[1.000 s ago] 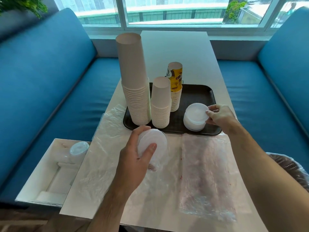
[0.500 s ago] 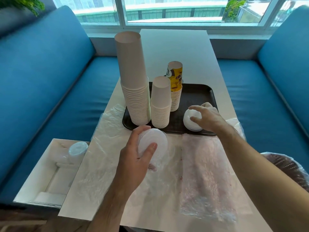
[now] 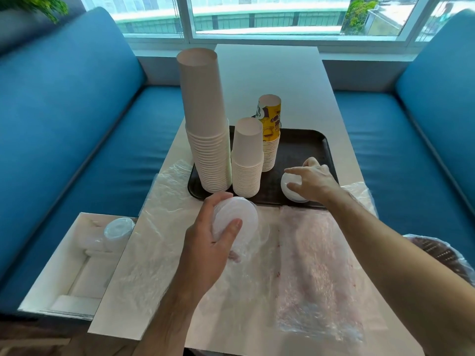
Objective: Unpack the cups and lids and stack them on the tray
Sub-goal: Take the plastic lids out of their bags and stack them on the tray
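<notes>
White desk (image 3: pixel 267 80) runs up frame centre between two blue benches, window across the top edge. Lower left: open white box (image 3: pixel 74 263) beside the desk, something clear and lid-like inside, too blurry to call. Clear plastic wrap (image 3: pixel 159 240) spread over the desk's near half, second sheet (image 3: pixel 316 273) lower right with faint red print, unreadable. Black tray (image 3: pixel 303 147) mid-frame carries three upside-down cup stacks, long axes vertical: tall stack (image 3: pixel 205 124) at left, short stack (image 3: pixel 248 158) next to it, printed yellow stack (image 3: pixel 270 129) behind, lower part hidden. Left hand (image 3: pixel 210 242) just below the tray's near edge, fingers curled around a stack of translucent lids (image 3: pixel 237 222), tilted on edge, flat face towards upper right. Right hand (image 3: pixel 312 181) over the tray's right end, fingers spread and gripping the white lid stack (image 3: pixel 290 188) resting flat, mostly covered. Dark wrapped object at right edge, cut off.
</notes>
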